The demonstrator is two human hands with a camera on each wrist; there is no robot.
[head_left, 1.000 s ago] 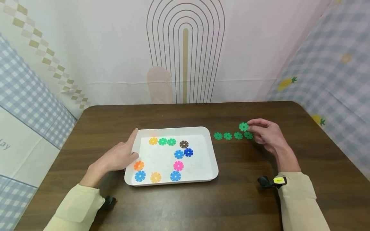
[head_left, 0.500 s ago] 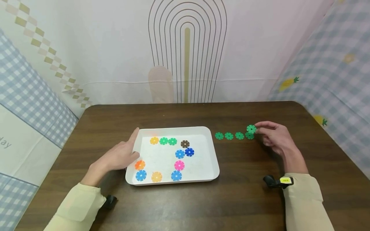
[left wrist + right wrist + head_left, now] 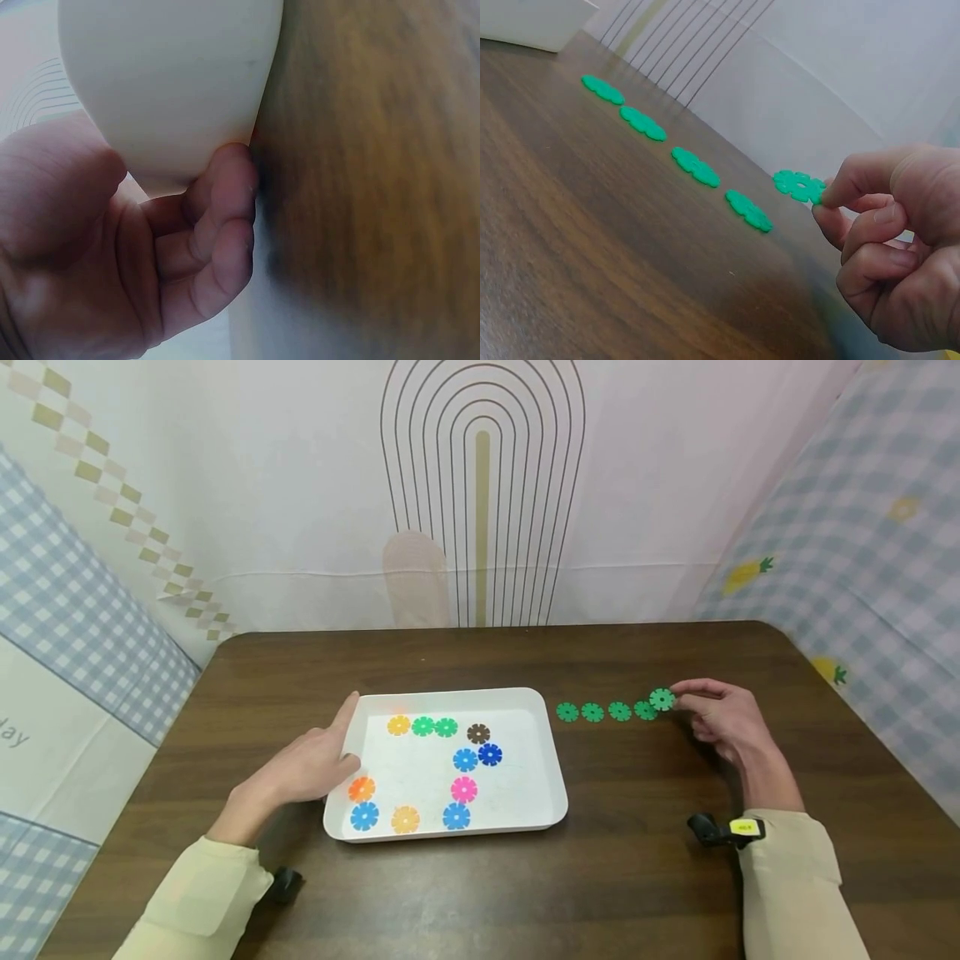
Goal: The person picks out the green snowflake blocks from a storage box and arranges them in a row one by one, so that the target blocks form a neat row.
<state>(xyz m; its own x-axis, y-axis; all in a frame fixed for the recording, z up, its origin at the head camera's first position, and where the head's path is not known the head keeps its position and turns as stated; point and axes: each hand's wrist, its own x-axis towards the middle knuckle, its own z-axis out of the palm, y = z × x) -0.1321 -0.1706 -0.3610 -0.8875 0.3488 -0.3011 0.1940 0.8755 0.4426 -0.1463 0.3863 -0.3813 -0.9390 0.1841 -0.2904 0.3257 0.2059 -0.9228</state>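
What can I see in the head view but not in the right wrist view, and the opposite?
Only the head view shows the left hand on the white tray and the coloured discs inside it. Only the right wrist view shows a gap between the held disc and the four green discs. Both show the right hand pinching that disc, the wooden table and a tray corner.

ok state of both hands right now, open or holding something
Left hand: holding the white tray by its edge.
Right hand: pinching one green disc.
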